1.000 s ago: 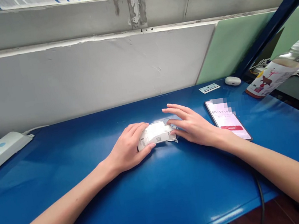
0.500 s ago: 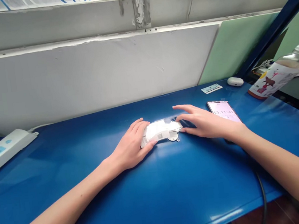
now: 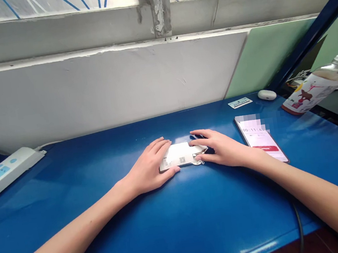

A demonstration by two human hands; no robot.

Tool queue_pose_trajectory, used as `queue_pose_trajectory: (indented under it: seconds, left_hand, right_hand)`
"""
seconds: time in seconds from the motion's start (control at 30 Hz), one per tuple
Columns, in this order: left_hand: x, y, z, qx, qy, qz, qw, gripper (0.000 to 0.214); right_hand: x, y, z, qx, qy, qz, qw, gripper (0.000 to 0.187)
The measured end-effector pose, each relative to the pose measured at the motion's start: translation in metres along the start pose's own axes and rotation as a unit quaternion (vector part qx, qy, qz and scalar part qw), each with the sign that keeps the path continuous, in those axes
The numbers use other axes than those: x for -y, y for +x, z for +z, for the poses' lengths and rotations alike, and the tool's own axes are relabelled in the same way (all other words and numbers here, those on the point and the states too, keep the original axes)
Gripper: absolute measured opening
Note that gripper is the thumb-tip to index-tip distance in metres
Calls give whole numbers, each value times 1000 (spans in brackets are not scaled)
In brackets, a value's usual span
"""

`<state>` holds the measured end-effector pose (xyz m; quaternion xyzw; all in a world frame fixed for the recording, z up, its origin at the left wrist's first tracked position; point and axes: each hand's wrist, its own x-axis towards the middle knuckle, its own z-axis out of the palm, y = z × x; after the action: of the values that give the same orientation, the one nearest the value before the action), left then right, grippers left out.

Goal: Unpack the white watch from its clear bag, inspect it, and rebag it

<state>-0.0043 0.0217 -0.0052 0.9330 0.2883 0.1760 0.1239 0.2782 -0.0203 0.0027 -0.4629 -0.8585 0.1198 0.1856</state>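
A small white packet [image 3: 179, 155] with a printed code square lies flat on the blue table [image 3: 181, 220], near its middle. My left hand [image 3: 149, 168] rests on the packet's left end, thumb below it and fingers curled over its top edge. My right hand [image 3: 223, 149] holds the right end, thumb and fingers pinched on the packet's edge where a small dark part and a bit of metal show. Both forearms lie across the table.
A phone [image 3: 261, 139] with a lit timer screen lies just right of my right hand. Behind it are a small card [image 3: 240, 102] and a white earbud case [image 3: 267, 95]. A tilted bottle [image 3: 319, 84] is at far right, a white power strip [image 3: 3, 173] at far left.
The packet went from propped up between my hands to lying flat on the table. My right hand drew back onto its right end and its fingers closed from spread to pinched.
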Motion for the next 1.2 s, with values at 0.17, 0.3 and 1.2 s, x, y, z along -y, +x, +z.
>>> queue_pose_trajectory:
  seconds: [0.17, 0.3, 1.2]
  left_hand:
    - [-1, 1, -2, 21, 7, -5, 1000, 58]
    - [-1, 3, -4, 13, -22, -31, 999, 59]
    - [-36, 10, -19, -97, -19, 82, 992, 31]
  right_hand:
    - [7, 3, 4, -17, 9, -35, 999, 29]
    - [5, 1, -7, 9, -31, -67, 997, 27]
    - [51, 1, -25, -155, 189, -14, 970, 24]
